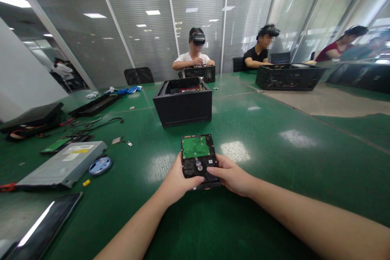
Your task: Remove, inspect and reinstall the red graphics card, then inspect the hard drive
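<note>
A hard drive (195,147) with a green circuit board on its upper face is held between my two hands above the green table. My left hand (179,180) grips its left and lower side, the thumb lying across the black underside. On the right edge, my right hand (232,174) is closed with its thumb pressed on the black metal. The fingers beneath the drive are mostly hidden. Just beyond it stands a black computer case (184,107), its top open and red parts showing inside.
At left on the green table (274,195) lie an optical drive (65,164), a blue round spool (100,165), a dark glossy panel (45,227), another green-board drive (56,145) and cables (100,124). Across the table, people work at open cases (289,78).
</note>
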Tool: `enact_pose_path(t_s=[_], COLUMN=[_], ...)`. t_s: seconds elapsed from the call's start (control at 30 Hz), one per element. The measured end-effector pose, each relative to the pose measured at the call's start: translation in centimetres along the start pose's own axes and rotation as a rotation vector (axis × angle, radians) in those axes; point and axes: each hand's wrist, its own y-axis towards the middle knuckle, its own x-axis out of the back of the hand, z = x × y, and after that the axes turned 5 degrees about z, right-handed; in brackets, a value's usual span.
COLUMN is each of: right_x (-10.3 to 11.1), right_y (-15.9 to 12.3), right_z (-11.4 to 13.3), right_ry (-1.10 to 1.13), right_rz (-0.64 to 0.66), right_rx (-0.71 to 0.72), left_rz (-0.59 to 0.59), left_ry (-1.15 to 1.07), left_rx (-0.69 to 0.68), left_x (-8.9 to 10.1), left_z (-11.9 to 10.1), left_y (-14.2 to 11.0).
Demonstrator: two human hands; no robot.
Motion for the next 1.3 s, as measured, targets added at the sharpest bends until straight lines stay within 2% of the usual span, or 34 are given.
enact_pose_path(t_s=[0.23, 0.4, 0.53, 0.67, 1.3], right_x=[-0.2, -0.5, -0.4, -0.2, -0.6], right_y=[-0.1, -0.2, -0.1, 0.0, 0.0], right_z=[0.2, 0.4, 0.0, -0.5, -0.3], right_ry=[-0.029, 0.014, 0.030, 0.019, 0.023], right_rz=[-0.007, -0.066, -0.089, -0.105, -0.148], right_rx=[0.015, -0.022, -0.001, 0.014, 0.012], left_rz=[-0.016, -0.024, 0.030, -0.022, -0.019], left_ry=[0.038, 0.063, -0.129, -0.340, -0.389], left_rx=[-0.006, -0.019, -0.003, 0.062, 0.047], left_x=[-0.1, -0.1, -0.2, -0.5, -0.2], left_z=[0.5, 0.4, 0.0, -0.1, 1.0], left_y=[0.0, -0.1, -0.4, -0.5, -0.3])
